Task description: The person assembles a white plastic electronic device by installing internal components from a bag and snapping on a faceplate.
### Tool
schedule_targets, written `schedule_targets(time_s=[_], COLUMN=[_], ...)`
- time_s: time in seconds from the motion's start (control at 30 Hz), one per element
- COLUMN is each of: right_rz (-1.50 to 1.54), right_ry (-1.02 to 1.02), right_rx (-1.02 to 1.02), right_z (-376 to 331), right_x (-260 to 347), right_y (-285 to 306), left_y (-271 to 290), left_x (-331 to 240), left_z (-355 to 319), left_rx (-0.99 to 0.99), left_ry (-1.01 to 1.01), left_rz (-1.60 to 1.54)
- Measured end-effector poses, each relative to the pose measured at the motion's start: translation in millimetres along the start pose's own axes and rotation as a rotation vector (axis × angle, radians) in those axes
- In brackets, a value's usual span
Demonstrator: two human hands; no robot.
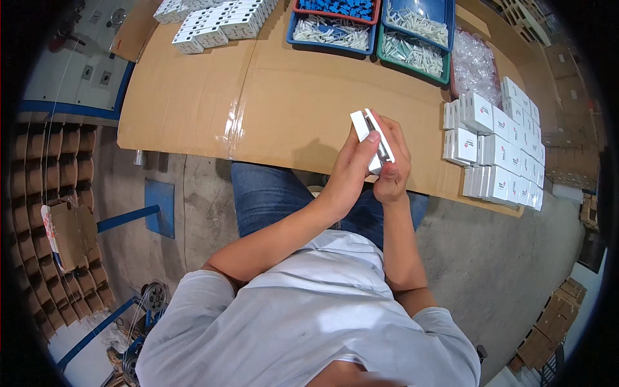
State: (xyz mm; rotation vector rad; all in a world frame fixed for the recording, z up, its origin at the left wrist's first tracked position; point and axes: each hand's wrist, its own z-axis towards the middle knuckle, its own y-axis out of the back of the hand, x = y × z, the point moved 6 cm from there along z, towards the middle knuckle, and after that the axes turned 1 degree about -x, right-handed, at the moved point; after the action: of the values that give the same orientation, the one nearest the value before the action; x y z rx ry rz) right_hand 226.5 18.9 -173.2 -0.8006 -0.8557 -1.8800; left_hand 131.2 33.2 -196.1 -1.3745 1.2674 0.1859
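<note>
Both hands hold a small white carton box (372,137) above the near edge of a cardboard-covered table (271,97). My left hand (353,169) grips its lower left side, thumb along the box. My right hand (393,164) pinches its right side, fingers at the open end flap. The box is tilted, one flap standing open toward the far left. What is inside the box is hidden.
Stacked white boxes with red marks (496,151) fill the table's right edge. Blue and green trays of white parts (371,32) stand at the back, with a clear-plastic bag pile (474,64). More white boxes (216,22) lie far left. Cardboard dividers (58,213) stand on the floor.
</note>
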Motion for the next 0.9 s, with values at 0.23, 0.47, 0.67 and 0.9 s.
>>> schedule_targets(time_s=[0.23,0.47,0.67,0.9], right_rz=[0.048,0.493,0.468,0.673], right_ry=[-0.027,-0.559,-0.768,-0.856], right_rx=[0.085,0.024,0.133,0.036], right_z=[0.3,-4.2,-4.9,-18.5], right_x=[-6.4,-19.0,0.0,6.9], right_y=[1.4,2.6,-18.7,-47.4], left_y=[7.2,20.0,20.9,45.6], left_x=[-6.0,-35.2,-30.4,-24.0], left_z=[6.2,2.1,4.3,3.0], left_rx=[-0.020,0.048,0.129,-0.112], left_ry=[-0.106,-0.608,-0.853,-1.009], left_rz=[0.047,0.659,0.925,0.892])
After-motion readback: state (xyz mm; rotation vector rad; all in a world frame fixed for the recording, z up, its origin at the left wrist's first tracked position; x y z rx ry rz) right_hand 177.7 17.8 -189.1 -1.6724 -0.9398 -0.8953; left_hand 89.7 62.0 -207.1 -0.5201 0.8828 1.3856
